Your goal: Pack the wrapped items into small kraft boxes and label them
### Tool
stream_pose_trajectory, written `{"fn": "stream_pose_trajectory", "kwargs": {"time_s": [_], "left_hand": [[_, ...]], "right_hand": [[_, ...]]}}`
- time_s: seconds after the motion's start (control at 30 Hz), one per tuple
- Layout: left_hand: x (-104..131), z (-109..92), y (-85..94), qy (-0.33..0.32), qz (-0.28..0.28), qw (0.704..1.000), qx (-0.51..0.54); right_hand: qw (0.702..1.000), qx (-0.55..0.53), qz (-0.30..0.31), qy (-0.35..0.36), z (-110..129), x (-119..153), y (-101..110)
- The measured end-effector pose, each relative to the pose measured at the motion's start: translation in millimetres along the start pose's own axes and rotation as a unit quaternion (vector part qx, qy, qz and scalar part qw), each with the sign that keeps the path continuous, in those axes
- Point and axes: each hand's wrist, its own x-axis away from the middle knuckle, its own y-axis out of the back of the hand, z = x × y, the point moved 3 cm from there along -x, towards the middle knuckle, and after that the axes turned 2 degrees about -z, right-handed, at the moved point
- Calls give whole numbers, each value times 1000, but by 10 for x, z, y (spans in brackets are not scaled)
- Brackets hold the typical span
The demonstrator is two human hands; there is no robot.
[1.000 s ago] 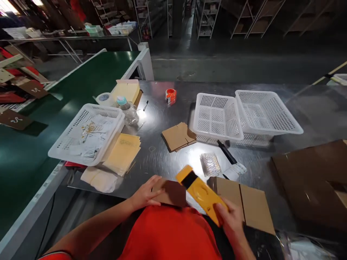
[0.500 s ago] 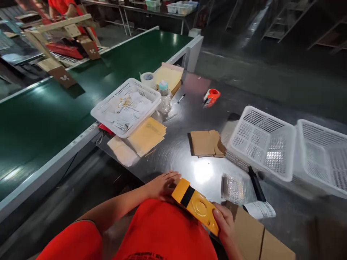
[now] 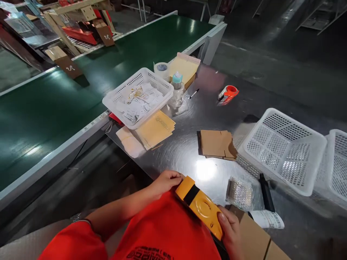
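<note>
- A yellow tool with a black band across it lies aslant at the lower centre of the frame, held just in front of a red shirt.
- The right hand has a closed grip on the tool's lower-right end, thumb on top.
- The left hand, fingers curled and drawn together, meets the tool's upper-left end; whether its grip has hold of anything cannot be told.
- Brown cardboard fills the lower right beside the right hand, near a bubble-wrapped item, a black bar-shaped object and a white printed slip.
- Flat cardboard pieces lie stacked right of centre on the shiny metal counter, near a white basket; a second basket is cut by the right edge.
- Left of centre, a white tray of papers sits above yellow envelopes and a pale wrapped bundle.
- At upper centre stand a tape roll and a turquoise-capped bottle, with a pen and an orange tape dispenser to their right.
- A green conveyor belt crosses the upper left, two brown boxes at its far edge.
</note>
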Motion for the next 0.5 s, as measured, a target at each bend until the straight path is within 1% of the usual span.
{"fn": "stream_pose_trajectory", "kwargs": {"time_s": [0.07,0.13,0.2,0.27,0.33,0.37,0.43,0.5], "left_hand": [[-48,71,24,23,0,1000,8],[-102,123,57,18,-21,999,-21],[-149,127,114,-26,-64,993,-100],[-177,89,204,-90,-105,971,-196],[-198,47,341,-131,-139,947,-257],[-211,35,430,-135,-159,940,-270],[-250,42,610,-117,-182,935,-281],[-304,80,738,-93,-174,936,-293]], "right_hand": [[999,-26,13,-29,7,6,-20],[997,-36,29,-53,54,2,-41],[996,-23,48,-67,133,-15,-53],[994,1,77,-75,216,-33,-46],[991,26,100,-83,273,-39,-8],[990,36,105,-91,283,-35,24],[988,53,88,-113,268,-17,104],[990,65,53,-117,240,6,170]]}}
